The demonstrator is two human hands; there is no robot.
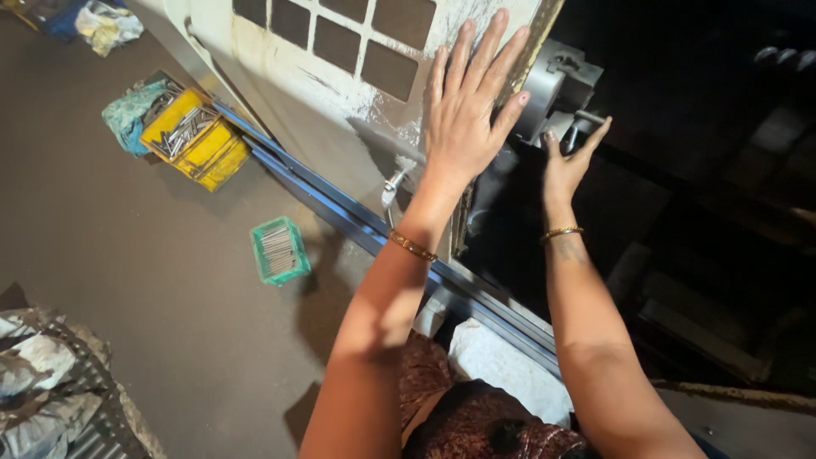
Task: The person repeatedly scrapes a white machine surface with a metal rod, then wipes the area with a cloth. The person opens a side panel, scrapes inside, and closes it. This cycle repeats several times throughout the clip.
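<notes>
My left hand (470, 102) lies flat, fingers spread, against the edge of a worn white sliding machine door (327, 93) with dark square windows. My right hand (568, 161) reaches into the dark machine interior and grips a small metal part (586, 119) at the grey chuck or fixture (554, 85). Both wrists wear thin gold bangles. The door runs on a blue metal rail (340, 208) along its lower edge. What the right fingers enclose is partly hidden in shadow.
On the brown floor stand a yellow crate (197, 136) with several metal rods and a small green basket (279, 250) of rods. Crumpled cloth (106, 24) lies at top left, bundled sacks (42, 382) at bottom left. The machine interior at right is dark.
</notes>
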